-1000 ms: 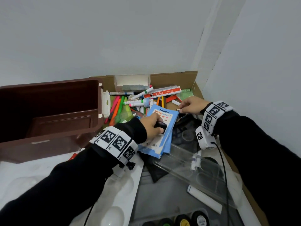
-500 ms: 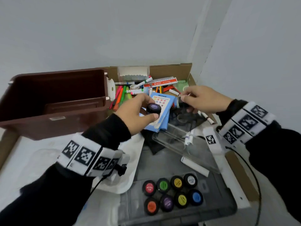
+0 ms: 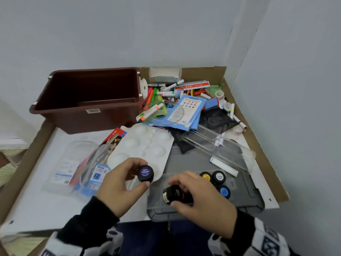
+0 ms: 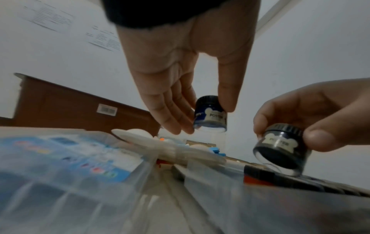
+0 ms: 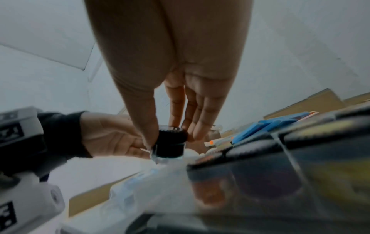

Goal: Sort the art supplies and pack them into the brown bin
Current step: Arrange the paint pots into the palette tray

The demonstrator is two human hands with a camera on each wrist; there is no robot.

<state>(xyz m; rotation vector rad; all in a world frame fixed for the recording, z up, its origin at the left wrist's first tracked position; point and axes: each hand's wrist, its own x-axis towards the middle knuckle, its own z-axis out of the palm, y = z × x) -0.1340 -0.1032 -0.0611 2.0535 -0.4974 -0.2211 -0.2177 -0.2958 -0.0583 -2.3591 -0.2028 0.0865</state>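
Purple-lidded jar (image 3: 145, 173) — now nearer, right hand (image 3: 200, 200) lower

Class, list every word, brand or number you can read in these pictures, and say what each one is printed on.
"POSTER": lid of the paint jar in the left hand.
"POSTER": side label of the paint jar in the right hand.
"Ninso": blue card.
"Ninso", "12": pencil pack.
"g'soft": ruler sleeve.
Bin sticker, other jar lids: too blurred.
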